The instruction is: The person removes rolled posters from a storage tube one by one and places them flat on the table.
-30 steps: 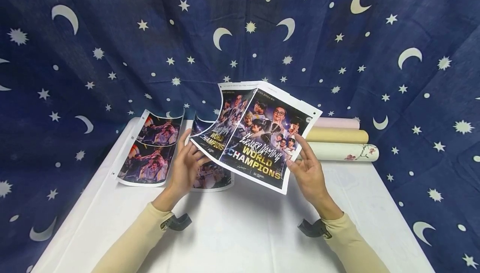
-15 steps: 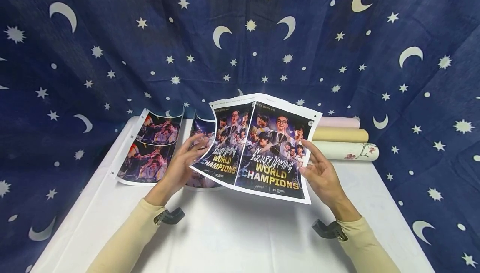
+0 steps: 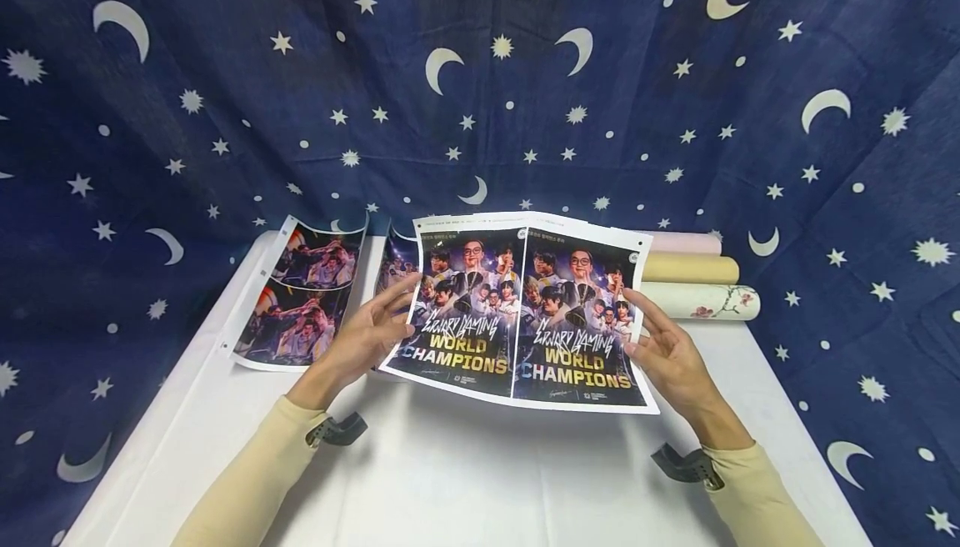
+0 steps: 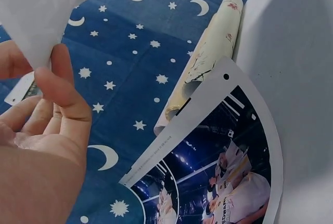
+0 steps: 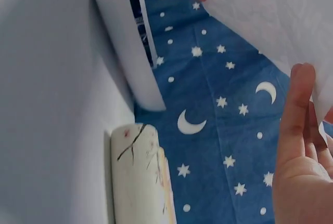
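A printed poster sheet [image 3: 480, 355], with two matching "World Champions" pictures side by side, is held up above the table in the head view. My left hand [image 3: 362, 343] pinches its left edge between thumb and fingers. On the opposite edge, my right hand [image 3: 673, 365] grips the sheet the same way. The paper bends slightly along its middle. Both wrist views catch its white back, with the left hand [image 4: 60, 115] at one corner and the right hand [image 5: 304, 135] at the other side.
On the white table [image 3: 480, 480], a curled print [image 3: 300, 326] stands at the left. A second curled print [image 3: 396, 262] is partly hidden behind the held sheet. Several rolls lie at the back right, including a floral roll [image 3: 697, 303]. A dark blue star-and-moon cloth [image 3: 480, 113] hangs behind.
The sheet has turned to face me more squarely, flattened out and come lower. My right hand has moved right and down. The left hand has shifted slightly left, still holding its edge.
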Demonstrator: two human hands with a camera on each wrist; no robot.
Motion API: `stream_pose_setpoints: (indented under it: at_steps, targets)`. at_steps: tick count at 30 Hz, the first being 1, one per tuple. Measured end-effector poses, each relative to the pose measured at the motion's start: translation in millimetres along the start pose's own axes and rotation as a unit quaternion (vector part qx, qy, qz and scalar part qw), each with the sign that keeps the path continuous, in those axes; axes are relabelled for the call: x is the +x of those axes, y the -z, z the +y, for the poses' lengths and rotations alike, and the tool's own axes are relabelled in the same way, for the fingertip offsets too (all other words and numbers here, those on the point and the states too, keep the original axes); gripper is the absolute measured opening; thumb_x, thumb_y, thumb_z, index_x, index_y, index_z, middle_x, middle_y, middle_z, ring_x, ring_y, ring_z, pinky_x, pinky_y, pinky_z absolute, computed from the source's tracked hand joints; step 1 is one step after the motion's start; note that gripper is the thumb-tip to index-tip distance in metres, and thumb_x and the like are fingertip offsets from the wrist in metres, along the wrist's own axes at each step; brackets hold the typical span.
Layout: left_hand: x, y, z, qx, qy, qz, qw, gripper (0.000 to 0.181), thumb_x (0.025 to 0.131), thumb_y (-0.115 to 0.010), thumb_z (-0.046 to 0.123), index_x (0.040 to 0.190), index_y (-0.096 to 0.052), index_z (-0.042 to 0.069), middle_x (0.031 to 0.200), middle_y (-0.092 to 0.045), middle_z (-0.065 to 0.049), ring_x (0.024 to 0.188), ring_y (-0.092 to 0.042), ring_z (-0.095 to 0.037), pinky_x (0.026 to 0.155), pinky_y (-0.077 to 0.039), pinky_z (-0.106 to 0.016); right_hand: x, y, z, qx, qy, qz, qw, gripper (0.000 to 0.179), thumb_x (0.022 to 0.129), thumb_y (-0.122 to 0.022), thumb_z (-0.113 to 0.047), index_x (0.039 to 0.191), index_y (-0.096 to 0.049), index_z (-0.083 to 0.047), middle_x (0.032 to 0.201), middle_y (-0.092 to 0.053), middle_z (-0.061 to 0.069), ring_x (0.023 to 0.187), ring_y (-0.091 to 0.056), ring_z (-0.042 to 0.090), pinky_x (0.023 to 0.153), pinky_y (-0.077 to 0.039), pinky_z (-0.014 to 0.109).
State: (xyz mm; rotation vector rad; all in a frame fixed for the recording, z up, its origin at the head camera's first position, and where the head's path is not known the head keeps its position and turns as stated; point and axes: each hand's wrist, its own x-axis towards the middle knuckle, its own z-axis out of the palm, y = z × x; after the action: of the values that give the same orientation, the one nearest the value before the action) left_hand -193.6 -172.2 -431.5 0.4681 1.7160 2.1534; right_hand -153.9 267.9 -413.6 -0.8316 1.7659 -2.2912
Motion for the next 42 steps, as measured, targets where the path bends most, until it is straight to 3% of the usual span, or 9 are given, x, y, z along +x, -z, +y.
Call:
stream_pose_setpoints:
  at_steps: [2, 5, 13, 17, 19, 22, 32, 37, 42]
  targets:
    - [-0.4, -0.9, 0.7, 0.005, -0.001, -0.006, 1.0, 0.083, 0.086, -0.056, -0.008, 0.157, -0.022, 0.019, 0.161, -0.013, -0.015, 0.12, -0.045, -0.016, 0.076, -0.049, -0.014, -2.3, 5, 0, 0.004, -0.007, -0.007, 0.9999, 0.076, 0.091, -0.033, 0.025, 0.157, -0.013, -0.005, 0.155, -0.037, -0.003, 0.124, -0.06, 0.016, 0.094, -0.054, 0.029]
    - [0.0, -2.7, 0.9, 0.025, -0.004, -0.007, 0.9997, 0.084, 0.085, -0.06, -0.006, 0.157, -0.023, 0.017, 0.161, -0.012, -0.015, 0.118, -0.047, -0.016, 0.07, -0.048, -0.014, -5.1, 11, -1, 0.001, -0.027, -0.017, 0.9995, 0.076, 0.091, -0.034, 0.024, 0.157, -0.012, -0.006, 0.154, -0.038, -0.003, 0.121, -0.062, 0.016, 0.093, -0.055, 0.03]
    - [1.2, -10.2, -0.8, 0.057, -0.009, 0.003, 0.9983, 0.087, 0.083, -0.064, -0.006, 0.157, -0.023, 0.014, 0.162, -0.013, -0.02, 0.138, -0.037, -0.041, 0.093, -0.051, -0.021, -14.6, 27, -10, -0.074, -0.085, -0.015, 0.9935, 0.074, 0.095, -0.043, 0.017, 0.158, -0.013, -0.007, 0.151, -0.033, -0.007, 0.113, -0.066, 0.013, 0.088, -0.057, 0.03]
    - [1.7, -15.7, -1.4, 0.098, -0.006, 0.013, 0.9951, 0.087, 0.083, -0.068, -0.002, 0.156, -0.026, 0.018, 0.162, -0.019, -0.018, 0.132, -0.046, -0.033, 0.09, -0.053, -0.021, -19.8, 34, -13, -0.107, -0.103, -0.005, 0.989, 0.075, 0.094, -0.046, 0.015, 0.158, -0.013, -0.008, 0.15, -0.031, -0.008, 0.112, -0.066, 0.011, 0.086, -0.058, 0.029]
    - [2.9, -18.7, -1.9, 0.112, -0.013, 0.013, 0.9935, 0.087, 0.082, -0.068, -0.003, 0.156, -0.027, 0.018, 0.16, -0.024, -0.018, 0.115, -0.056, -0.02, 0.078, -0.054, -0.018, -21.5, 37, -14, -0.118, -0.11, 0.0, 0.9868, 0.075, 0.094, -0.047, 0.015, 0.158, -0.013, -0.009, 0.149, -0.031, -0.008, 0.111, -0.066, 0.01, 0.085, -0.058, 0.028]
    - [4.9, -24.3, -2.8, 0.128, -0.021, 0.016, 0.9914, 0.087, 0.082, -0.069, -0.004, 0.156, -0.028, 0.017, 0.157, -0.031, -0.019, 0.092, -0.056, -0.008, 0.064, -0.052, -0.017, -24.4, 43, -15, -0.138, -0.12, 0.003, 0.9831, 0.075, 0.095, -0.048, 0.013, 0.158, -0.014, -0.01, 0.151, -0.029, -0.007, 0.112, -0.066, 0.009, 0.086, -0.058, 0.027]
    - [11.1, -42.7, -10.1, 0.172, -0.038, 0.015, 0.9842, 0.089, 0.08, -0.069, -0.007, 0.155, -0.029, 0.02, 0.154, -0.035, -0.022, 0.072, -0.051, -0.005, 0.047, -0.041, -0.016, -33.3, 58, -17, -0.218, -0.134, 0.007, 0.9667, 0.074, 0.095, -0.054, 0.007, 0.157, -0.017, -0.009, 0.157, -0.022, -0.008, 0.114, -0.063, 0.002, 0.088, -0.054, 0.019]
    - [15.0, -53.3, -11.5, 0.206, -0.033, 0.016, 0.9779, 0.089, 0.08, -0.071, -0.005, 0.155, -0.03, 0.02, 0.152, -0.037, -0.023, 0.069, -0.05, -0.006, 0.05, -0.041, -0.015, -37.5, 64, -19, -0.304, -0.131, 0.015, 0.9433, 0.077, 0.093, -0.061, 0.004, 0.157, -0.02, -0.01, 0.158, -0.023, -0.013, 0.112, -0.06, -0.006, 0.085, -0.053, 0.014]
    - [18.9, -65.8, -15.4, 0.263, -0.02, 0.007, 0.9646, 0.09, 0.08, -0.074, 0.0, 0.155, -0.03, 0.022, 0.132, -0.053, -0.02, 0.064, -0.05, -0.008, 0.052, -0.042, -0.017, -41.1, 71, -20, -0.422, -0.153, 0.03, 0.8933, 0.084, 0.087, -0.071, -0.003, 0.156, -0.024, -0.012, 0.156, -0.029, 0.019, 0.102, -0.056, -0.01, 0.082, -0.052, 0.012]
